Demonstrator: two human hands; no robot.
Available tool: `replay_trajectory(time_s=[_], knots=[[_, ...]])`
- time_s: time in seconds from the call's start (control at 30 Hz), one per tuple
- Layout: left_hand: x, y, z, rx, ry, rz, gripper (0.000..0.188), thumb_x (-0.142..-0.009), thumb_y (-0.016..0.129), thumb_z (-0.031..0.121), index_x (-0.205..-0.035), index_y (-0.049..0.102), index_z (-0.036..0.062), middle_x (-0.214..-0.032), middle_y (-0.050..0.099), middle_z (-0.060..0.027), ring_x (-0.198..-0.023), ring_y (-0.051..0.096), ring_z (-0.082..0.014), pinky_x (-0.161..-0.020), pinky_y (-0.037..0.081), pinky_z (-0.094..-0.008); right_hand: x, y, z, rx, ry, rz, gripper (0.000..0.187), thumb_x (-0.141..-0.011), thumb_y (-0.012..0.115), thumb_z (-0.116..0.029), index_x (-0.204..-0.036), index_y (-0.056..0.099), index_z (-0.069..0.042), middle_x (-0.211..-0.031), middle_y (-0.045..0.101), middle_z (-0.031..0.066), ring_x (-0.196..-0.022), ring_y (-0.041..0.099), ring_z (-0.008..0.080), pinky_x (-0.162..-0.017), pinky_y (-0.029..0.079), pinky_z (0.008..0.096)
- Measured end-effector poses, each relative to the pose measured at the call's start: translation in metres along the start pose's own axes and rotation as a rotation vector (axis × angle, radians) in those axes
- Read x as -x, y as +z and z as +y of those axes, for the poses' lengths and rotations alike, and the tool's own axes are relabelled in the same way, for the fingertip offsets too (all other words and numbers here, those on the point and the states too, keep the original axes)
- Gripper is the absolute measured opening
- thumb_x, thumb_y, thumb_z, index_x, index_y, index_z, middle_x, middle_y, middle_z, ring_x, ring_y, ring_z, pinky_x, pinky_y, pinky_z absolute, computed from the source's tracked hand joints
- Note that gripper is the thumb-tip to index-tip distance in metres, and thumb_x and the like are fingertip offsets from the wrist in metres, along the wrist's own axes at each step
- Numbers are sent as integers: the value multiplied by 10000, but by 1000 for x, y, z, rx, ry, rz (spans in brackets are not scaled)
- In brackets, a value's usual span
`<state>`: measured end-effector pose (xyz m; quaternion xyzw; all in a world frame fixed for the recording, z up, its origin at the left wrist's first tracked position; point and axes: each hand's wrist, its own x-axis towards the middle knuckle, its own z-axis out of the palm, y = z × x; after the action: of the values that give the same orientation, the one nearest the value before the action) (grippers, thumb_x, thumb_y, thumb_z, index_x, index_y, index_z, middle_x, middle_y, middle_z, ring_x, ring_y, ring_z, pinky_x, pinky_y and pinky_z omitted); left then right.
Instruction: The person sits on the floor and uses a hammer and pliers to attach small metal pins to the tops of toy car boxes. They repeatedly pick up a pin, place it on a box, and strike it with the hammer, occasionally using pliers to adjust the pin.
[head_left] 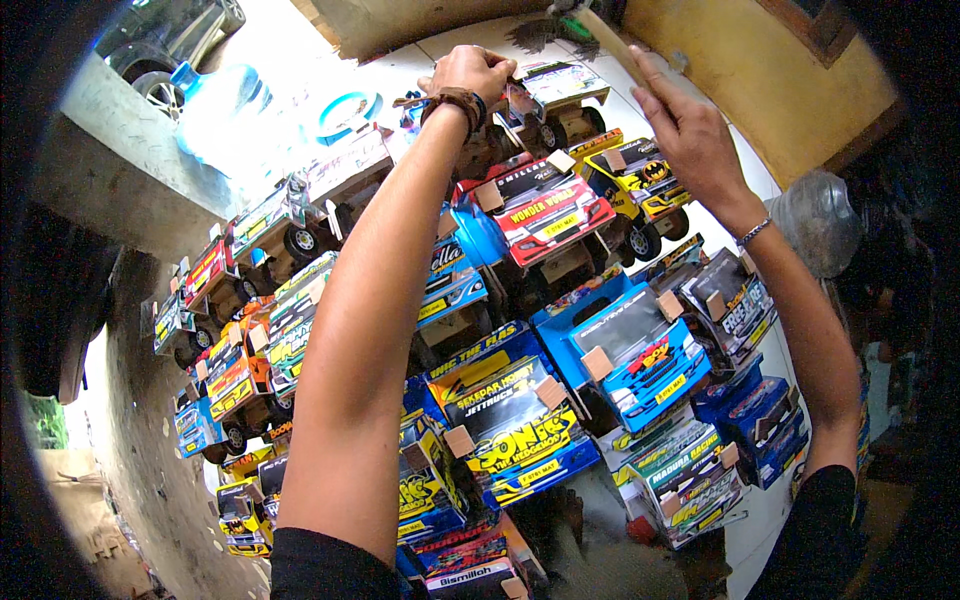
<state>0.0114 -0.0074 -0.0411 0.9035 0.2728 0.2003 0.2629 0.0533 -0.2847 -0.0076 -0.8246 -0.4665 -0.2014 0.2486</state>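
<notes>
My left hand (470,75) is closed with its knuckles up, over the far row of toy trucks. Whatever its fingertips pinch is hidden. Right beside it is a toy truck with a white printed top (565,82). To the right, my right hand (690,130) grips a wooden handle (612,45) that slants up and left. Its dark head, at the top edge, looks like a hammer's. Below the hands stand a red toy truck (550,215) and a yellow-and-black toy truck (640,178), with small wooden blocks on their fronts.
Several rows of painted toy trucks fill the tiled floor, among them a blue truck (640,350) and a blue-and-yellow truck (515,425). A large blue water bottle (215,110) and a blue ring-shaped item (348,115) lie far left. A yellow wall (800,90) borders the right.
</notes>
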Motion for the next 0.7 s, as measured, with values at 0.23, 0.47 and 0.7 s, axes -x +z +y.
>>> replay_trajectory(time_s=[0.23, 0.47, 0.7], knots=[[1, 0, 1, -15, -2, 12, 251, -808, 676, 460, -964, 781, 295, -1013, 738, -64, -1018, 663, -282, -994, 354, -578, 1, -1, 0, 14, 48, -66, 430, -973, 535, -304, -1401, 499, -285, -719, 639, 222, -621, 625, 399, -605, 506, 503], [1, 1, 0, 15, -6, 16, 242, -813, 666, 432, -968, 781, 286, -1012, 738, -63, -1018, 663, -287, -1035, 316, -571, 0, 0, -1, 40, 32, -102, 436, -979, 523, -308, -1411, 489, -267, -703, 635, 216, -612, 622, 390, -591, 497, 501], [2, 0, 2, -32, -30, 2, 267, -810, 658, 463, -993, 774, 307, -1033, 735, -49, -1023, 660, -269, -986, 353, -531, -2, 1, 5, 132, -61, -126, 466, -988, 506, -333, -1445, 440, -266, -669, 626, 214, -595, 623, 391, -578, 498, 507]])
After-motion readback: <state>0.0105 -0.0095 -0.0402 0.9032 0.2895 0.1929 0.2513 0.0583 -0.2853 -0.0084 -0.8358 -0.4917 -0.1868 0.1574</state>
